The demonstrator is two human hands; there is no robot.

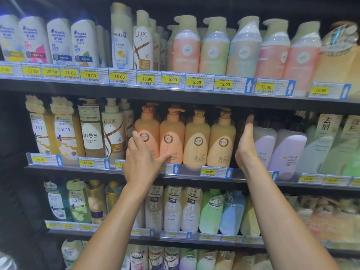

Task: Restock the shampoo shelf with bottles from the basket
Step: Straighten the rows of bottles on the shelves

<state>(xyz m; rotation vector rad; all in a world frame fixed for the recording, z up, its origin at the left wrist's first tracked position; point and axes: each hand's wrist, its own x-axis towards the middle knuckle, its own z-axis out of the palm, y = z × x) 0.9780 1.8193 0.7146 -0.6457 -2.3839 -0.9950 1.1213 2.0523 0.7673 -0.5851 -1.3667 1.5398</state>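
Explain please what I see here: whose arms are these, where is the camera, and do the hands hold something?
No machine here: a person wears one camera on the head, looking forward and down at a shop shelf. The two bare arms are that person's. The left hand touches with open fingers the leftmost of four orange KYIO bottles. The right hand stands flat and open just right of the fourth, beside a lilac bottle. Neither hand holds anything. No basket is in view.

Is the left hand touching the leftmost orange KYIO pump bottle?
Cannot tell. Head view: the left hand overlaps the leftmost orange KYIO pump bottle, hiding any contact.
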